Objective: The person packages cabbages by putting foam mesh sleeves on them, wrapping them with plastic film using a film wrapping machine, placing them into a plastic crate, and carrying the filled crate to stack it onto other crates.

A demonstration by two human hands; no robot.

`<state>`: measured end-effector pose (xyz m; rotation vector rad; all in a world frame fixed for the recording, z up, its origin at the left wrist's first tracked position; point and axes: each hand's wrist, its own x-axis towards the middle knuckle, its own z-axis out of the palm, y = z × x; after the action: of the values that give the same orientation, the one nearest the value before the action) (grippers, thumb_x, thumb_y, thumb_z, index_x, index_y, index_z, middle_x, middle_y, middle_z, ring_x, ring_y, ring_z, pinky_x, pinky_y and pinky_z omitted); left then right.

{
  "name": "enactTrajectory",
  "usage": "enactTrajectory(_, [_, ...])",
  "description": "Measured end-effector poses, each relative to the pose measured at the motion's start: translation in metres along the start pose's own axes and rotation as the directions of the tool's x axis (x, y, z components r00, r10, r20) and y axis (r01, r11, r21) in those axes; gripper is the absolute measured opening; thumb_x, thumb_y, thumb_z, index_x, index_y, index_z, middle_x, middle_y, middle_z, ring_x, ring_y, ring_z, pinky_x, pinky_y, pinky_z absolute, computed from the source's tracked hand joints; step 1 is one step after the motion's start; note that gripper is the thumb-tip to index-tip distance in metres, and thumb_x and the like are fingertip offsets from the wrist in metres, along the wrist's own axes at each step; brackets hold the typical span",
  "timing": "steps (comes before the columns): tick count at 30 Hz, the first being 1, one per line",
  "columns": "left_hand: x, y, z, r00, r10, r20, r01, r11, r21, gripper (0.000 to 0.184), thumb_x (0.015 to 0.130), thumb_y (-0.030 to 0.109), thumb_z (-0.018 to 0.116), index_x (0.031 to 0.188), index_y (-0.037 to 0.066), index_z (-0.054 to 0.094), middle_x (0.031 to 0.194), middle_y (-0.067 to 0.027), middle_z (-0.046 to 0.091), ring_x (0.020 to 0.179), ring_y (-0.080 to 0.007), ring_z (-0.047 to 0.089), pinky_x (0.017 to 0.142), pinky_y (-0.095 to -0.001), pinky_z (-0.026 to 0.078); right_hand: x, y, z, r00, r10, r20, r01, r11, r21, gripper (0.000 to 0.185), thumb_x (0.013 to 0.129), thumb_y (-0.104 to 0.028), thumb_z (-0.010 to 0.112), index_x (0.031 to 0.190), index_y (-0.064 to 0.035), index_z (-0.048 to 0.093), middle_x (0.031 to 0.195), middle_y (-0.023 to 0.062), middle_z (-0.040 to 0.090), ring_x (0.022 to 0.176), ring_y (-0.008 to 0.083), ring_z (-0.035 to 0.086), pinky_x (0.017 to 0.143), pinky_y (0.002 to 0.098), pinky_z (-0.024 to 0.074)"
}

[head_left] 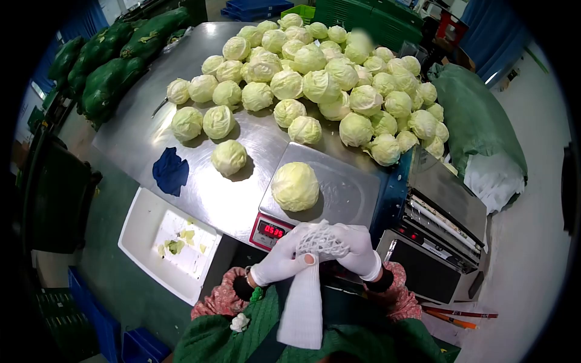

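Note:
In front of my body, both gloved hands grip a white foam net sleeve [304, 305]. My left hand [279, 259] is closed on its upper left side, with a thumb tip bare through the glove. Closed on the other side of the bunched mesh is my right hand [358, 249]. The sleeve's long tail hangs down over my green apron. Just beyond the hands, one pale cabbage [295, 186] rests on the steel pan of a digital scale [351, 181], whose display [270, 230] glows with red digits.
A large heap of cabbages [321, 85] covers the back of the steel table [139, 127]. A knife [159, 107] and a dark blue cloth [170, 172] lie at left. A white bin [136, 242] with leaf scraps stands below; a wrapping machine [445, 224] sits right. Full green sacks [112, 85] flank the table.

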<state>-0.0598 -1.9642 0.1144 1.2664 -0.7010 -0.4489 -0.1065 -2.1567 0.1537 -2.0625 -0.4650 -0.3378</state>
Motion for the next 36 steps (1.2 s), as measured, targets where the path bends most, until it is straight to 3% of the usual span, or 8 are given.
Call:
enactTrajectory(5, [-0.021,-0.009,0.004,0.992,-0.057,-0.11,0.054,0.998,-0.027,0.043,0.085,0.023,0.066,0.116,-0.005,0.055,0.107,-0.0105,0.063,0.103,-0.0181,0.058,0.092,-0.0308,0.044,-0.009,0.002,-0.024,0.994,0.055,0.097,-0.053,0.998,-0.025,0.02,0.074,-0.008,0.072,0.094,-0.0049,0.068,0.081,0.0099,0.065,0.072,0.0262,0.064,0.064,0.0326,0.0492])
enactTrajectory(7, [-0.028,0.001,0.004,0.941,-0.33,-0.072,0.222,0.767,-0.601,0.041,0.084,0.017,0.064,0.116,-0.007,0.054,0.108,-0.0111,0.063,0.104,-0.0194,0.058,0.093,-0.032,0.044,-0.028,0.024,-0.021,0.981,0.074,0.178,-0.061,0.995,-0.075,0.023,0.077,-0.009,0.072,0.1,-0.0049,0.069,0.089,0.0107,0.068,0.078,0.0258,0.066,0.068,0.032,0.0497])
enactTrajectory(11, [-0.023,0.0,0.024,0.885,-0.406,0.228,0.412,0.453,-0.791,0.05,0.086,0.02,0.065,0.125,-0.007,0.047,0.12,-0.0083,0.058,0.114,-0.0146,0.053,0.101,-0.0289,0.04,-0.042,0.027,-0.032,0.962,0.012,0.274,-0.093,0.954,0.283,0.025,0.084,-0.009,0.069,0.108,-0.0005,0.069,0.106,0.0125,0.069,0.092,0.0238,0.066,0.081,0.0306,0.0495])
enactTrajectory(13, [-0.027,-0.018,0.029,0.842,-0.431,0.324,0.534,0.577,-0.618,0.068,0.086,0.02,0.069,0.14,-0.004,0.035,0.132,-0.0078,0.051,0.118,-0.0112,0.05,0.105,-0.0284,0.036,-0.052,0.025,-0.042,0.871,0.324,0.37,-0.483,0.699,0.527,0.026,0.083,-0.008,0.07,0.106,0.0053,0.067,0.105,0.0133,0.069,0.093,0.0207,0.065,0.085,0.0312,0.0494])
enactTrajectory(17, [-0.028,-0.018,0.021,0.811,-0.412,0.416,0.581,0.657,-0.481,0.056,0.088,0.017,0.068,0.135,-0.001,0.043,0.128,-0.0041,0.054,0.115,-0.0102,0.051,0.1,-0.0271,0.039,-0.065,0.031,-0.036,0.836,0.456,0.305,-0.483,0.35,0.803,0.026,0.092,-0.013,0.062,0.108,0.0075,0.063,0.102,0.0111,0.067,0.094,0.0171,0.064,0.086,0.0299,0.0497])
enactTrajectory(25, [-0.009,0.005,0.001,0.995,0.0,0.096,0.031,0.945,-0.326,0.013,0.087,0.013,0.067,0.088,0.001,0.059,0.103,-0.0077,0.057,0.103,-0.0171,0.054,0.091,-0.0366,0.043,-0.058,0.02,-0.021,0.719,0.621,0.312,-0.616,0.363,0.699,0.029,0.096,-0.02,0.056,0.109,0.0058,0.058,0.103,0.0086,0.065,0.094,0.0144,0.062,0.086,0.0279,0.0488])
enactTrajectory(31, [-0.024,-0.02,0.025,0.97,-0.102,0.219,0.235,0.609,-0.758,0.031,0.089,0.019,0.064,0.112,0.004,0.048,0.109,-0.0108,0.055,0.077,-0.0134,0.056,0.073,-0.0267,0.047,-0.052,0.016,-0.024,0.921,0.382,0.08,-0.299,0.558,0.775,0.018,0.077,-0.004,0.073,0.091,-0.0007,0.061,0.085,0.0067,0.061,0.078,0.0142,0.059,0.076,0.0275,0.0474])
enactTrajectory(36, [-0.029,-0.025,0.007,0.683,-0.288,0.671,0.653,0.653,-0.384,0.036,0.092,0.018,0.063,0.122,0.004,0.049,0.107,-0.0081,0.058,0.058,-0.0067,0.05,0.052,-0.0186,0.039,-0.021,-0.002,-0.016,0.831,0.543,-0.122,-0.492,0.819,0.294,0.016,0.083,0.002,0.065,0.099,0.0011,0.067,0.088,0.0068,0.064,0.083,0.0114,0.062,0.074,0.0244,0.0481])
